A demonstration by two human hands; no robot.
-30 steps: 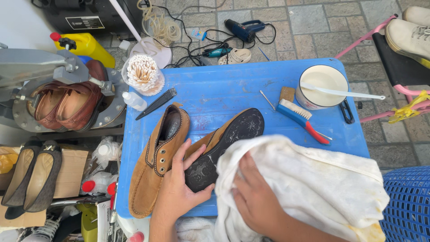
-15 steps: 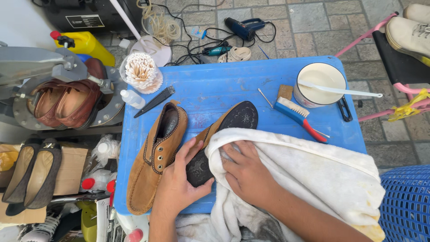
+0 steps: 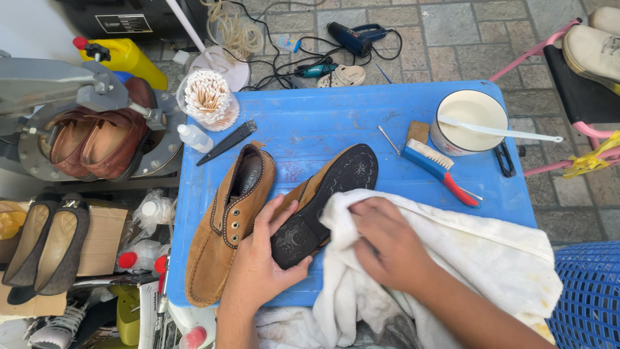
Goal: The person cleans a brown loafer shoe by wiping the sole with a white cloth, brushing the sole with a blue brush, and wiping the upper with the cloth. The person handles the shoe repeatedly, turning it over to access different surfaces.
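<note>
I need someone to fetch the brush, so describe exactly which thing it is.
On the blue plastic table, look right, beside the round white tub. The blue-and-red-handled brush with pale bristles lies there diagonally; the tan block touching it has no handle.

We look down on an open-air shoe-repair stall set on grey paving stones (image 3: 452, 39). A blue plastic surface (image 3: 310, 123) carries tan suede shoes (image 3: 229, 220), a scrubbing brush (image 3: 439, 169) and a pot of white paste (image 3: 468, 119). Beside it brown leather shoes (image 3: 97, 142) sit in a metal press (image 3: 58, 97), with flat shoes (image 3: 39, 249) waiting and power tools (image 3: 352, 35) on the ground.
</note>
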